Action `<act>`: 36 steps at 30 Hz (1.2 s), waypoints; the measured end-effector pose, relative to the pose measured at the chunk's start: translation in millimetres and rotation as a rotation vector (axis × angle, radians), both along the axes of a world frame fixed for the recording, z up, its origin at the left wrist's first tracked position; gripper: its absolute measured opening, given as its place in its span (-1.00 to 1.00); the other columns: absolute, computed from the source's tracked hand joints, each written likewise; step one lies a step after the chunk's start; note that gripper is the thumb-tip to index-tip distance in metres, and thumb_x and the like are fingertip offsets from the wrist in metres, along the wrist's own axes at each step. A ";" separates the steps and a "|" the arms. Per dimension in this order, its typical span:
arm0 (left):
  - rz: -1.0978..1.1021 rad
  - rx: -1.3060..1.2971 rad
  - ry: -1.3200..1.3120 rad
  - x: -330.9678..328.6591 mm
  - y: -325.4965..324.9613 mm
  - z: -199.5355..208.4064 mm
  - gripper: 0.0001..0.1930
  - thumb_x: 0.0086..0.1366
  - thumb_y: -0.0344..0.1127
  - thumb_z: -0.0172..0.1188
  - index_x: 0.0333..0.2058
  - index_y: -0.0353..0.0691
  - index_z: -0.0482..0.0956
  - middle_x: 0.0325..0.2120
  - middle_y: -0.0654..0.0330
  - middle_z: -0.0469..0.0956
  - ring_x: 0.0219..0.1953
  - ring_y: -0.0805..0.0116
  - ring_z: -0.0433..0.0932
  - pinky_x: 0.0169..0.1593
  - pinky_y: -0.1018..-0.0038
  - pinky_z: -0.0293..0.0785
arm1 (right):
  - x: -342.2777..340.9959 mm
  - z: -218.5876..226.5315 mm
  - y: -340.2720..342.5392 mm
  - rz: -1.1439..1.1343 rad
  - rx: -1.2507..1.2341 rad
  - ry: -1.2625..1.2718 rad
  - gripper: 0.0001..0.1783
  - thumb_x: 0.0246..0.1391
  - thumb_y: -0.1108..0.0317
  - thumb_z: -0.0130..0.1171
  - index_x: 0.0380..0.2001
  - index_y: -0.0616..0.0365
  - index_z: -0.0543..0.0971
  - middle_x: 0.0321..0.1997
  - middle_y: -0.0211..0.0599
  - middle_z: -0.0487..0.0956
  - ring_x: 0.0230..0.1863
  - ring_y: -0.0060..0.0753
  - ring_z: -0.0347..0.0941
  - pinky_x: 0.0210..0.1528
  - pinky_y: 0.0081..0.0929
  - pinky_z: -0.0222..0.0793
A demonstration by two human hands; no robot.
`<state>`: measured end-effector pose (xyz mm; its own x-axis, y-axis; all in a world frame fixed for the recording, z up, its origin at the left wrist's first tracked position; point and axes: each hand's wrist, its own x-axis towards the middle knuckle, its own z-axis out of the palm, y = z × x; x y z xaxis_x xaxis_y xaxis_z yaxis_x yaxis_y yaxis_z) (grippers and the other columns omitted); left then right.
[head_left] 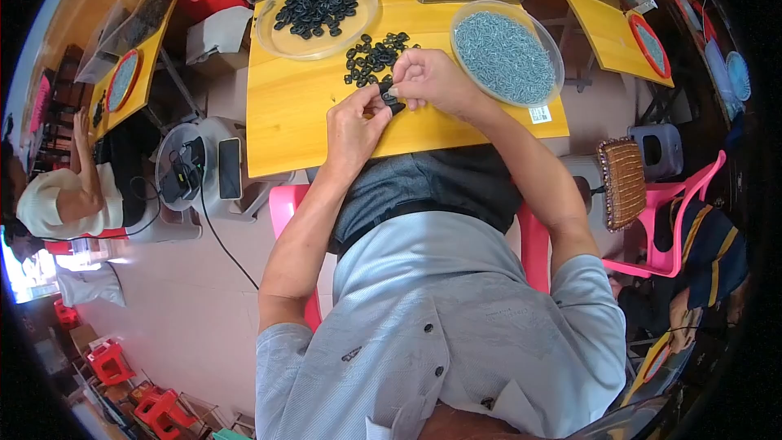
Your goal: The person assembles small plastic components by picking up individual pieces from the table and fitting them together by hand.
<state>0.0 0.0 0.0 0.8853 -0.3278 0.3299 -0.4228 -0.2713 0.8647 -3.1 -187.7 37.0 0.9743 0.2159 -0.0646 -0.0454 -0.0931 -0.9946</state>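
– Where is the black piece point(397, 107) sitting?
– Upper middle of the frame; the left grip point(352, 125) is pinching it.
– Is the right grip point(433, 80) also holding?
– I cannot tell; it is partly covering the piece.

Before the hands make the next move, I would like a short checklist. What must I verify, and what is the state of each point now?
1. Left hand has hold of a black part: ok, at its fingertips.
2. Right hand is at the same part: ok, fingertips close to it.
3. Right fingertips grip a metal piece: cannot tell, too small and partly hidden.
4. Loose black pieces lie near the hands: ok, scattered just beyond them on the table.
5. Right bowl holds metal pieces: ok, well filled.
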 end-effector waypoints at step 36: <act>0.235 -0.548 0.239 26.1 20.7 4.5 -0.80 0.33 -0.41 0.08 -0.13 -0.38 0.50 -0.42 0.26 0.54 -0.43 0.58 0.47 -0.32 0.64 0.39 | 78.3 58.9 15.3 -0.323 0.025 -0.381 -0.83 0.02 0.43 0.22 -0.32 0.30 0.60 -0.50 -0.32 0.60 -0.47 -0.57 0.51 -0.40 -0.59 0.42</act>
<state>26.1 20.7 4.5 0.9829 0.0441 0.1789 -0.1839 0.1750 0.9672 75.2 -172.4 96.0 0.9449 -0.1039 0.3105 0.2994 -0.1098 -0.9478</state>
